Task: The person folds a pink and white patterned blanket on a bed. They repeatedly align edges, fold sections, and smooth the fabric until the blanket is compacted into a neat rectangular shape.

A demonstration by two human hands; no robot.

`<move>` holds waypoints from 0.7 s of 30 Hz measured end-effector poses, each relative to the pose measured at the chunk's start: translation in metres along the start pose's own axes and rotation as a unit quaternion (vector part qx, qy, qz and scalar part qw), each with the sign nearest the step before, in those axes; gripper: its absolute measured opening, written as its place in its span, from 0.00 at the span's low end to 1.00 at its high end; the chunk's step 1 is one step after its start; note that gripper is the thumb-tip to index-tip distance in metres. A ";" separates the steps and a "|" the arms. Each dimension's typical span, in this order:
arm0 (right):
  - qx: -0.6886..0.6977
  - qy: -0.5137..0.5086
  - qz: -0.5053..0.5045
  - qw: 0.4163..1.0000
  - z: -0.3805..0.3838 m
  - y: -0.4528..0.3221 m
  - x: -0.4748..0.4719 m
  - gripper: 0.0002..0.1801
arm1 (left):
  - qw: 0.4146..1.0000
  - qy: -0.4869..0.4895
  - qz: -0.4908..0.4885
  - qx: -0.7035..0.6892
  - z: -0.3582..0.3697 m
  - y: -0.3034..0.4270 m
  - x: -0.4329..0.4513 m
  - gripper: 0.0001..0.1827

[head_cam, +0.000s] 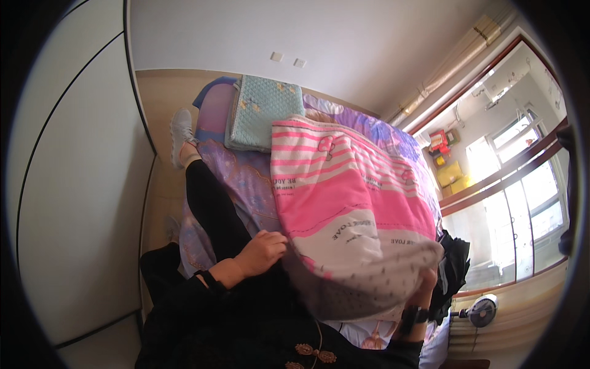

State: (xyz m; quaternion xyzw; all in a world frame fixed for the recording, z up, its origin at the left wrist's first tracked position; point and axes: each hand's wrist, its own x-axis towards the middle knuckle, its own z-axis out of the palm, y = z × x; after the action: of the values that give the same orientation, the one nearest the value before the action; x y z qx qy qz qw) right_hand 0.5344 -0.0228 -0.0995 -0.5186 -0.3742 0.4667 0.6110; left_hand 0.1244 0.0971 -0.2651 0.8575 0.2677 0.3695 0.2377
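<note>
A pink and white striped blanket [318,193] with mushroom prints and lettering is spread in front of me over the bed. My left hand [263,251] pinches its left edge, fingers curled around the cloth. At the lower right, my right hand [428,279] grips the other side, partly covered by the fabric. Between my hands the near part of the blanket, dotted grey, sags in a curve and looks blurred. Beyond its upper left corner lies a folded light-green quilted pad [265,110] with yellow flower prints.
Under everything is a bed with a purple patterned sheet [221,173]. My leg in a grey sneaker [181,138] extends along its left side. A white wardrobe [78,193] stands left. To the right are a black bundle [454,263], a small fan [482,311] and a window [502,230].
</note>
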 end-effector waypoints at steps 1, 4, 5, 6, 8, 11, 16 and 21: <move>-0.028 0.040 0.039 0.998 -0.037 0.018 0.009 0.23 | 0.998 -0.037 -0.030 0.041 -0.001 -0.003 -0.011 0.08; -0.208 0.177 0.214 0.938 -0.123 0.078 0.040 0.21 | 0.990 -0.011 -0.011 0.138 -0.007 -0.015 -0.037 0.08; -0.588 -0.008 0.223 0.778 -0.135 0.101 0.045 0.21 | 0.991 -0.019 0.014 0.131 -0.009 -0.017 -0.041 0.04; -0.725 -0.012 0.207 0.657 -0.140 0.115 0.047 0.22 | 0.989 -0.041 0.012 0.142 -0.010 -0.019 -0.044 0.04; -0.758 0.066 0.104 0.641 -0.119 0.145 0.057 0.25 | 0.984 -0.087 0.019 0.153 -0.011 -0.021 -0.044 0.04; -0.636 -0.055 -0.087 0.765 -0.034 0.171 0.104 0.26 | 0.983 -0.060 0.027 0.173 -0.009 -0.020 -0.039 0.05; -0.519 -0.239 -0.222 0.790 0.163 0.230 0.186 0.27 | 0.983 0.001 0.049 0.179 -0.012 -0.025 -0.037 0.05; -0.652 -0.120 -0.134 0.737 0.288 0.296 0.234 0.48 | 0.986 -0.015 0.021 0.164 -0.012 -0.029 -0.036 0.05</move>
State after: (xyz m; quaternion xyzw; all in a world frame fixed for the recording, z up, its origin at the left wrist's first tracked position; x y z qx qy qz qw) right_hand 0.2760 0.2913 -0.3446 -0.6741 -0.7227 0.0806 0.1297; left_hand 0.0859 0.0987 -0.2933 0.8957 0.3033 0.3123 0.0902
